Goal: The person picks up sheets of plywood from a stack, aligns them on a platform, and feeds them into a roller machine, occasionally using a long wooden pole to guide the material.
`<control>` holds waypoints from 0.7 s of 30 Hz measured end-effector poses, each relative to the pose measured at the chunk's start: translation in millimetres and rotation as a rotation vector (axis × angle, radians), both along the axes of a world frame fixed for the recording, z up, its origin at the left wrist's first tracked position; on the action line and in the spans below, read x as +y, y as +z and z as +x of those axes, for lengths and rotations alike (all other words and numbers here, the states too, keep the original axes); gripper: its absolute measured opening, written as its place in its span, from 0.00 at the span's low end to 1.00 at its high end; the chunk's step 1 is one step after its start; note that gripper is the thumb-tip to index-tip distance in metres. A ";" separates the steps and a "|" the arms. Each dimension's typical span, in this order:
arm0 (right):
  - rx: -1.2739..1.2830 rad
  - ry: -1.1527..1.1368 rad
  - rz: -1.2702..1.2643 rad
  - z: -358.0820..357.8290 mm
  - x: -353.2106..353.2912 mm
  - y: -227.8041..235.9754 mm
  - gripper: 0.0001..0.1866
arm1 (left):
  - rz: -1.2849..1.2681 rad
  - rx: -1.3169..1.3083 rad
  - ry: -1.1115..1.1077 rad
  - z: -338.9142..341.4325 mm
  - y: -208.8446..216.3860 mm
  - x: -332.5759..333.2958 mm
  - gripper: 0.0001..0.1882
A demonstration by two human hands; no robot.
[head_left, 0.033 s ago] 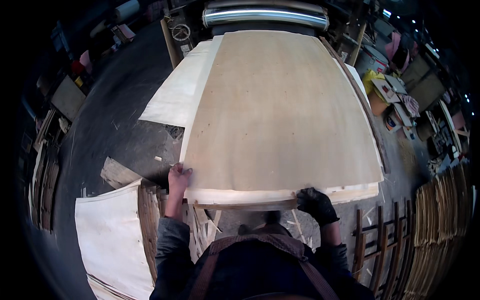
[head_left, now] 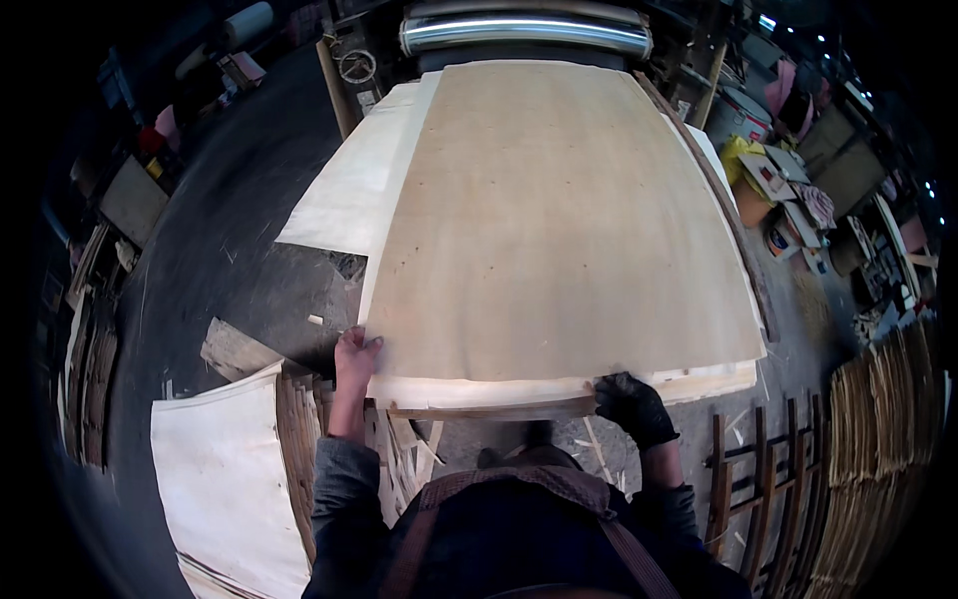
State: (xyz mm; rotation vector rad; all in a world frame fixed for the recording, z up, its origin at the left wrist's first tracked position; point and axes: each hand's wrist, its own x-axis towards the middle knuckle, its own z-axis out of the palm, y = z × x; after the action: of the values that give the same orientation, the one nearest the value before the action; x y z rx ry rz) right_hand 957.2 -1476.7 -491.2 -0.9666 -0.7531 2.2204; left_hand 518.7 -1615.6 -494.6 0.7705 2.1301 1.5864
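Note:
A large tan wood veneer sheet lies over paler veneer sheets, which show along its near and left edges. My bare left hand is at the near left corner, fingers curled and thumb pointing inward, closed on the sheet's edge. At the near edge, right of the middle, my right hand in a dark glove has its fingers bent over the edge of the sheets. Its fingertips are partly lost in the dark glove. Beneath the near edge runs a brown wooden strip.
Beyond the sheets is a shiny metal roller. A white veneer sheet sticks out at the left. Veneer stacks stand at near left and right, beside a wooden rack. Buckets and clutter sit at far right.

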 end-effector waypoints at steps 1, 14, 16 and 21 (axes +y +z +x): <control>0.072 0.021 0.069 -0.9 -2.4 -2.4 0.14 | 0.063 -0.031 -0.009 1.4 10.8 0.6 0.07; -0.326 0.008 0.167 -5.6 -7.9 44.9 0.16 | 0.299 -0.528 0.044 4.8 35.6 -46.1 0.07; -0.313 -0.036 0.156 -11.0 1.0 39.7 0.17 | 0.299 -0.541 0.012 2.4 34.0 -37.7 0.07; -0.321 -0.097 0.191 -29.4 32.1 54.3 0.17 | 0.286 -0.557 0.000 -7.2 28.1 -6.1 0.08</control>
State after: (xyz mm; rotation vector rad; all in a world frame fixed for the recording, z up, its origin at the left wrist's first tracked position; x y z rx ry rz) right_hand 927.8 -1444.5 -437.0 -1.2489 -1.0168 1.8928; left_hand 511.5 -1621.7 -466.5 0.3428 1.5298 1.8615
